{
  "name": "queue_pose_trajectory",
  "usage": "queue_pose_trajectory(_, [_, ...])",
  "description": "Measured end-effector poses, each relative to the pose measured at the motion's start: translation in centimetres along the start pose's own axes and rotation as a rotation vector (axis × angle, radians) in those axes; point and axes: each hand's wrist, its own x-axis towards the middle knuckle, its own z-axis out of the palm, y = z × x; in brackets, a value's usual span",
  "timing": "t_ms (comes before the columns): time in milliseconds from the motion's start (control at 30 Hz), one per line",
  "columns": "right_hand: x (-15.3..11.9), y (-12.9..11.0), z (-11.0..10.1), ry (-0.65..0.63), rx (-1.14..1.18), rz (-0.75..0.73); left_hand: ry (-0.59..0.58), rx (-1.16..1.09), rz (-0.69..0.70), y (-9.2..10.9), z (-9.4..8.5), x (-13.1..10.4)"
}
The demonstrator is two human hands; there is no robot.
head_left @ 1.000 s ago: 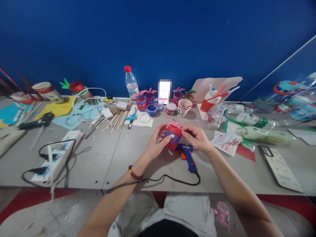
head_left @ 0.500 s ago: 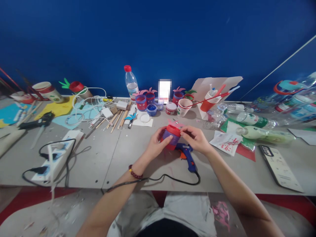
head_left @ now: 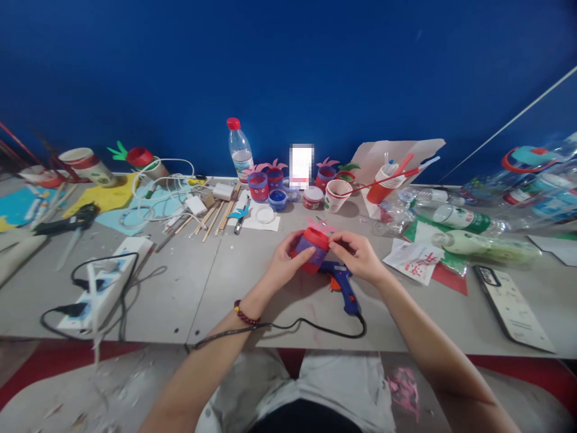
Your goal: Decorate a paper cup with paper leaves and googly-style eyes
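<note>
A red and purple cup (head_left: 316, 242) with pink paper leaves behind its rim is held above the table. My left hand (head_left: 289, 260) is wrapped round its left side, thumb across the front. The fingers of my right hand (head_left: 356, 252) are pinched together at the cup's right rim; whether they grip the rim or a small piece is hidden. Just below the cup and my right hand, a blue glue gun (head_left: 346, 288) lies on the table, its black cord running left under my left forearm.
Behind are painted cups (head_left: 258, 187), a blue paint jar (head_left: 277, 200), a paper cup (head_left: 336, 197) and a bottle (head_left: 240, 150). Left lie wooden sticks (head_left: 211, 221) and a power strip (head_left: 106, 285). Right are plastic bottles (head_left: 469, 219) and a phone (head_left: 514, 308).
</note>
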Motion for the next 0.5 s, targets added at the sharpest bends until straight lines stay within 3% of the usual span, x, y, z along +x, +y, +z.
queue_pose_trajectory(500, [-0.06,-0.06,0.15,0.001,-0.020,0.010,0.013,-0.026,-0.021,0.07,-0.11,-0.03])
